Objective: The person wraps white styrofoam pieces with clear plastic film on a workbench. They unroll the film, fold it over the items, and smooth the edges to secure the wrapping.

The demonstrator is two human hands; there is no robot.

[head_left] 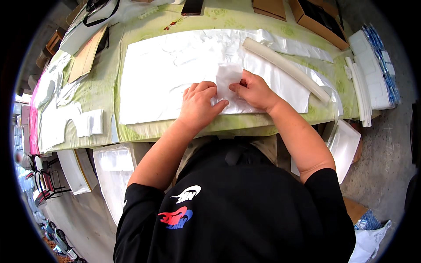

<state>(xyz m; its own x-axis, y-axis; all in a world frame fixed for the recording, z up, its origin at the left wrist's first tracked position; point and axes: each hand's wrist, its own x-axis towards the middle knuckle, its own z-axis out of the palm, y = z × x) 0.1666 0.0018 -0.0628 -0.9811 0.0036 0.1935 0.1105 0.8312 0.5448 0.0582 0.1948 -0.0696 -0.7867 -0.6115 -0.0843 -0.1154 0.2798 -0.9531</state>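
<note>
Far left edge of the table — white cut-out foam shapes lie on the green cloth, with brown card tilted above them near the top. Below the table edge, a clear bag of white stuff sits on the floor side. Centre: a big white sheet spread flat over the cloth, wrinkled, reaching almost to the near edge. Left hand lies palm down on that sheet, fingers curled, thumb and fingertips pinching the lower left edge of a small white piece. The piece rests on the sheet between the two hands, its top end sticking up past the knuckles. Right hand just beside it, touching — fingertips pressed and closed on the right edge of the piece, thumb tucked under; hard to tell how much is gripped versus pressed down. Further right, a long white roll lies diagonally across the sheet, clear of the right hand. Top right corner — open brown boxes. Right end of the table: a stack of white foam slabs, blue-patterned packs beside it.
</note>
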